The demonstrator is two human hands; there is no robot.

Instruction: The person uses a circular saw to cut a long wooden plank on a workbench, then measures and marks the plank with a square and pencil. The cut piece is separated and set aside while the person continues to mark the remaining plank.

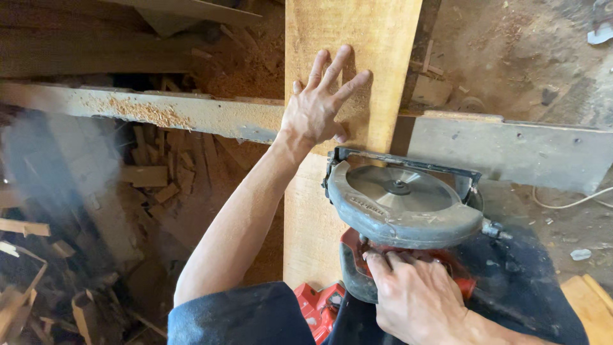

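A long pale wooden plank (319,211) runs from near me away to the top of the view, lying across a grey beam (191,115). My left hand (319,105) lies flat on the plank with its fingers spread, just beyond the saw. A circular saw (402,201) with a grey blade guard and a red body sits on the plank's right side. My right hand (415,294) is closed around the saw's handle at the near end.
Sawdust lies on the grey beam and on the ground behind. Offcuts of wood (153,179) are piled at the lower left. A white cord (568,204) runs over the dirt floor at the right. A yellowish board end (590,306) shows at the bottom right.
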